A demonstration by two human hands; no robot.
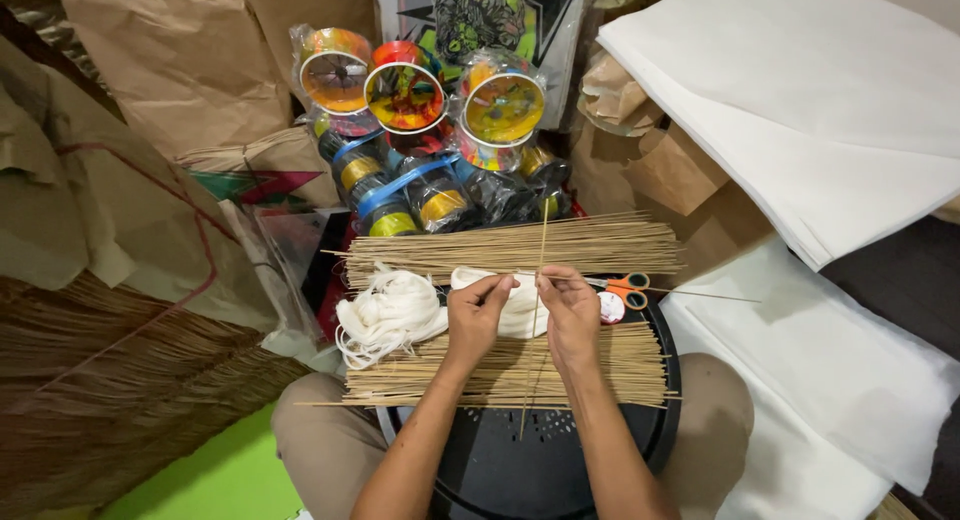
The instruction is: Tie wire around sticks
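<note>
My left hand [477,315] and my right hand [570,315] meet over a round black tray [560,460] on my lap. Both pinch where two thin bamboo sticks cross: one upright stick [541,235] and one level stick [700,294] that reaches right. A near bundle of bamboo sticks [620,365] lies across the tray under my wrists. A second stick bundle [500,248] lies farther away. White string [385,315] is heaped left of my left hand. Orange-handled scissors [625,285] lie right of my right hand.
Several colourful thread reels [405,85] in clear wrap stand behind the sticks. White paper sheets [820,100] are stacked at the right, brown paper [170,70] at the left, and a large pile of sticks [110,380] at the lower left. A small round tape roll [611,307] lies by the scissors.
</note>
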